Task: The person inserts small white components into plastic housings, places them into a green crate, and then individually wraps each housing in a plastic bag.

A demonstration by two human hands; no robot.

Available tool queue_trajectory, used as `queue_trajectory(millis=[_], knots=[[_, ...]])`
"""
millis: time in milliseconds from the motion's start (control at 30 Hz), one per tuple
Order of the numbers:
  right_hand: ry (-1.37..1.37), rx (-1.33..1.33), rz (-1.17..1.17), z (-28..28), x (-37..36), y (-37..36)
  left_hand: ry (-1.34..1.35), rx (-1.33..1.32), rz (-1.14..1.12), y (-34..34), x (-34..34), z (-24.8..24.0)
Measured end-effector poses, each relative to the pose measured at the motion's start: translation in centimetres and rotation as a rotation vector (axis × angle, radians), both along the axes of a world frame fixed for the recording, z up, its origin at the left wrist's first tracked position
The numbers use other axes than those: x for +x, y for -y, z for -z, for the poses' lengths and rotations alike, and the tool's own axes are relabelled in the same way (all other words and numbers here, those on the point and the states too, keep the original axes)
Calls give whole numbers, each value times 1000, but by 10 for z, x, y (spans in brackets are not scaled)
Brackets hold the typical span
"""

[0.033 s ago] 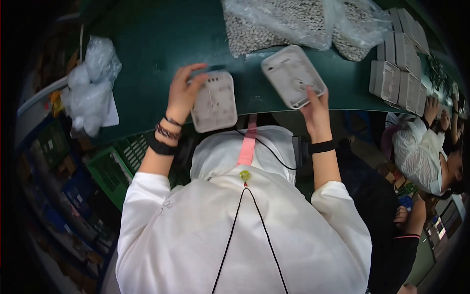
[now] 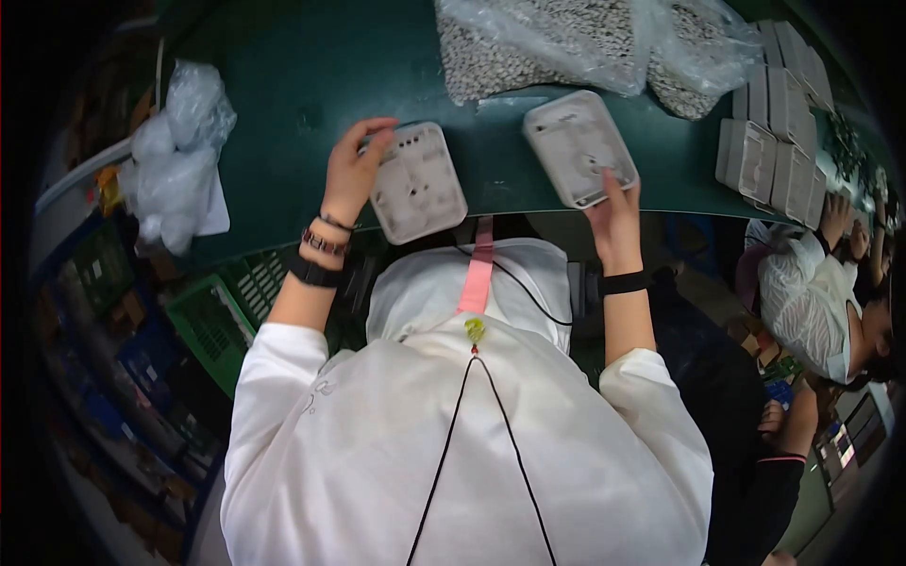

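Observation:
Two shallow grey plastic housings with rounded corners lie open side up at the table's near edge. The left housing (image 2: pixel 415 189) is tilted a little, its near end reaching past the edge. By its far left corner is my left hand (image 2: pixel 354 174), thumb and index finger stretched out and apart; whether it touches the rim is hard to tell. My right hand (image 2: pixel 615 212) grips the right housing (image 2: pixel 578 141) at its near right corner, with the thumb over the rim and the other fingers hidden underneath. Small posts and holes show inside both.
Clear bags of small grey pieces (image 2: pixel 557 47) lie at the back of the green table (image 2: pixel 302 113). Grey housings (image 2: pixel 779 132) are stacked at the right. On the left sits a bundled plastic bag (image 2: pixel 184 160), above a green crate (image 2: pixel 212 330). Co-workers (image 2: pixel 802 283) sit at the right.
The left housing has shifted slightly away from me and turned counterclockwise. The right housing, in my right hand, has moved a little to the right and turned more upright.

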State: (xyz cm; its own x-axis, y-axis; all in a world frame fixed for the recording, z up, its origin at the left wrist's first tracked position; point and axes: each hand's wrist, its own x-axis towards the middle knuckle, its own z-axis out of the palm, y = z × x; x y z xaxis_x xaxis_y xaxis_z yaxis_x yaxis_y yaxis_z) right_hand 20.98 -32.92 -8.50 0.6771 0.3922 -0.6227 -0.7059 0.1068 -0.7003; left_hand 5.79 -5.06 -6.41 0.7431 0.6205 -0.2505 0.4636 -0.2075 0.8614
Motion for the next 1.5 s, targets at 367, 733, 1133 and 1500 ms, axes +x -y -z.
queue_trajectory(millis=[367,733,1133,1500], knots=[[144,-78,254,58,2,27,44,-239,63,77,59,89],[730,-900,114,91,65,69,6,297,62,145,146,85],[990,-801,76,-26,20,-14,195,260,-113,87,52,36],[990,74,-1816,-41,-247,-281,14,682,-1058,-30,-427,-98]])
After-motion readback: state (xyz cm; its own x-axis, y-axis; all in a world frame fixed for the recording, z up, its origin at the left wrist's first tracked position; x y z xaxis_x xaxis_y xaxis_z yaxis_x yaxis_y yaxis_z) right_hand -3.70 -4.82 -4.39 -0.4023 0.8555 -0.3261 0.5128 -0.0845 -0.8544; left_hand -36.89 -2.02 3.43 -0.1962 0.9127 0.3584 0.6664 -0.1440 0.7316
